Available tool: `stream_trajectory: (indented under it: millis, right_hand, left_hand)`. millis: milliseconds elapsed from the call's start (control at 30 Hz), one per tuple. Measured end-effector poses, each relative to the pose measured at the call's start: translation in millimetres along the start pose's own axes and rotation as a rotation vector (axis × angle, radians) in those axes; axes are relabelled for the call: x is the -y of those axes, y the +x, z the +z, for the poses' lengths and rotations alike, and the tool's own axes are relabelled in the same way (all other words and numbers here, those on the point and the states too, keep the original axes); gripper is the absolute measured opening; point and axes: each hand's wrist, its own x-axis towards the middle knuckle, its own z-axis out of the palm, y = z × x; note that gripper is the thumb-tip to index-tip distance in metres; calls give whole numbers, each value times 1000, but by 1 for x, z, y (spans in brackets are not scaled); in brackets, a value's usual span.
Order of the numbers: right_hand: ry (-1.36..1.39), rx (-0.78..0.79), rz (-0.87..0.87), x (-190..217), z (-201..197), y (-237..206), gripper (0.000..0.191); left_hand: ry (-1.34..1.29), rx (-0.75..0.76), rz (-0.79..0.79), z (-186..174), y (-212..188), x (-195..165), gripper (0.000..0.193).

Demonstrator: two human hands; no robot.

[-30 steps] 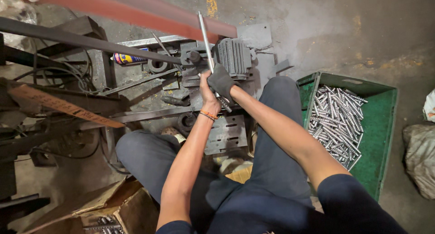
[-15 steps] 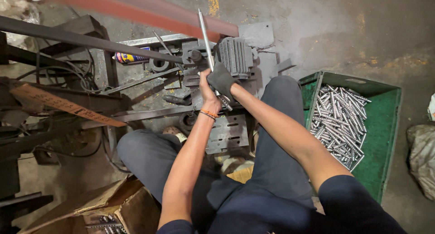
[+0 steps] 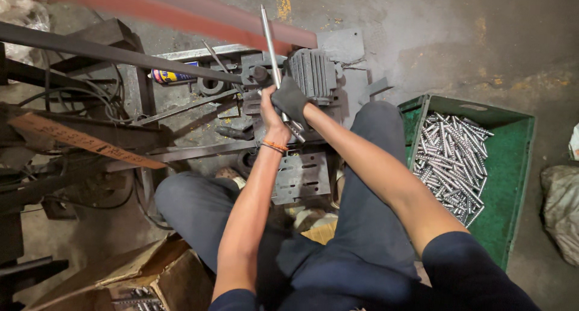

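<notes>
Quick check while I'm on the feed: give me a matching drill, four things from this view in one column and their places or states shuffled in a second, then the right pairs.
Things:
1. long metal rod
2. short metal rods
3. cardboard box
4. spray can

Places or states:
A. heaped in the green crate by the right leg
B. lying on its side beyond the dark bar
C. gripped by the left hand and the gloved right hand
D. on the floor by the left knee

Pairs: 1-C, 2-A, 3-D, 4-B
</notes>
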Motion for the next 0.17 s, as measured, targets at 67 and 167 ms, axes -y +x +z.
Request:
stream_trajectory:
  millis: [67, 167]
  right_hand:
    - [22, 14, -2, 2, -2, 2, 33]
    - [42, 21, 12, 9, -3, 7, 29]
  left_hand:
    - [-43, 43, -22, 3, 2, -1, 37]
    - [-51, 56, -43, 6, 4, -7, 37]
